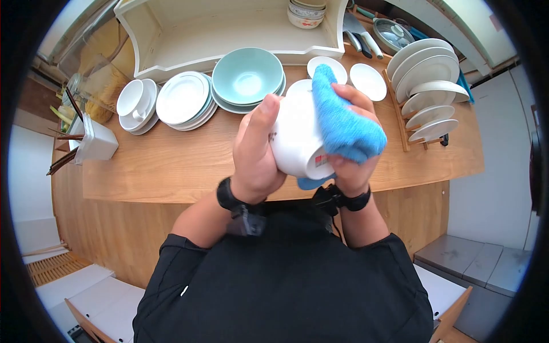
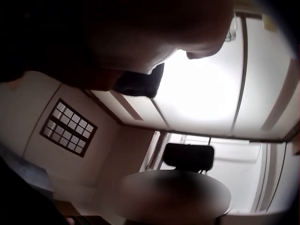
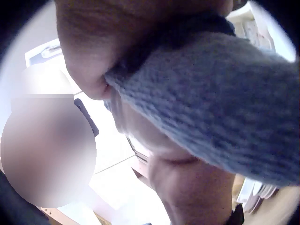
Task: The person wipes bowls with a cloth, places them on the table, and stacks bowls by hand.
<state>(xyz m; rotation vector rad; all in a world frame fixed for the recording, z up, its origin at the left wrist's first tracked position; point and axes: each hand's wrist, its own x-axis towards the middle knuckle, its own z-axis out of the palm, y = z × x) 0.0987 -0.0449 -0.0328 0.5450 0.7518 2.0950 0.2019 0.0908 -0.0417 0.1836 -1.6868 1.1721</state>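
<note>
Currently, white vessel (image 1: 294, 138) (bowl or cup, can't tell) is being held up above the worktop (image 1: 194, 163), nearer the person than the green bowl (image 1: 249, 75) & to its R (green bowl = ref. for all positions). Base is tilting toward the person, red mark showing.

L hand (image 1: 254, 151) is gripping vessel's L side, thumb lying along the wall; other fingers mostly hidden, so exact curl can't be told. R hand (image 1: 353, 176) is gripping blue cloth (image 1: 349, 128) & holding it against vessel's R side. R wrist view is showing cloth close up; L wrist view too dark to add much.

Handling (est.): vessel prob. ceramic, so stiff, fairly light, smooth; slippery if damp, likely to chip if dropped. Best hold: palm round the wall, thumb toward rim, fingers under for support. Cloth is looking soft, limp, fuzzy; no rigid support, so L hand should be taking the load. Grab cloth by any bunched fold.

Around ref.: white plates (image 1: 183, 98) are sitting just L; cup (image 1: 131, 93) w/ saucers (image 1: 151, 100) farther L; small white dishes (image 1: 369, 83) to R; racked plates (image 1: 429, 74) well to R.
</note>
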